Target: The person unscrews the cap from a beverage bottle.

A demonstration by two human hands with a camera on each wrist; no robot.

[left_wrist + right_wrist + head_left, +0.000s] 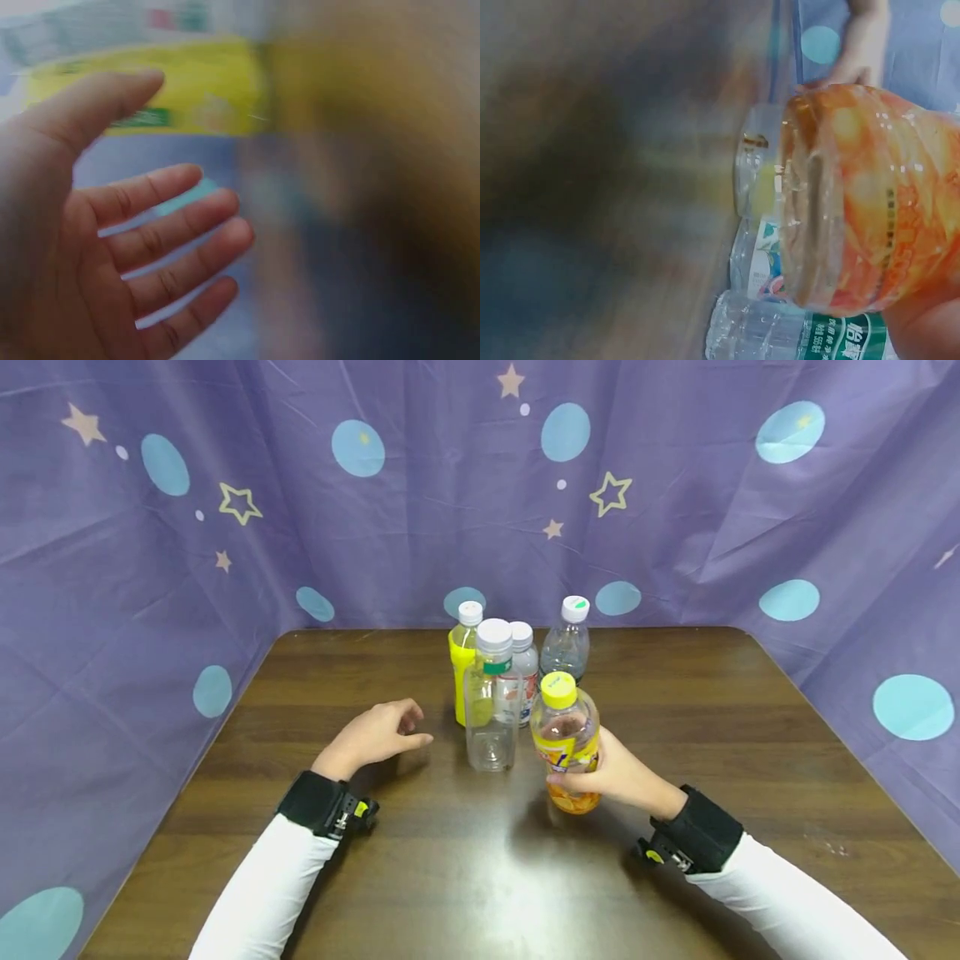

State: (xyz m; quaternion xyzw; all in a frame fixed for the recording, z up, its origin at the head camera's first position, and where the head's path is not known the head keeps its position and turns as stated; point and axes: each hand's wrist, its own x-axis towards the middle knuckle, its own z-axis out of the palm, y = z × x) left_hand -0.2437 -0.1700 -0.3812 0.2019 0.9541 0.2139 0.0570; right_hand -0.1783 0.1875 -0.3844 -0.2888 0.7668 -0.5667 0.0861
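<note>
Background: smooth purple curtain fabric, creased, printed with stars and blue dots. Work surface: dark wood-grain table with a glossy reflection at its near side.

Right hand: fingers and thumb wrapped around the yellow-capped bottle, right of center on the near side of the group. Body: transparent, rounded, with an orange-and-yellow printed label. Contact between its base and the table cannot be confirmed.

Left hand: fingers apart and loosely extended, nothing held; located left of the tall clear bottle, a straight-walled container with a white cap and green neck band.

Behind stand a yellow-sleeved bottle, a small white-capped bottle with a partly red label, and a rear clear bottle.

Legible marking: "怡寶" on the rear clear bottle's green label, right wrist view, cut off at the lower edge. Blur obscures the right half of the left wrist view and the left half of the right.
</note>
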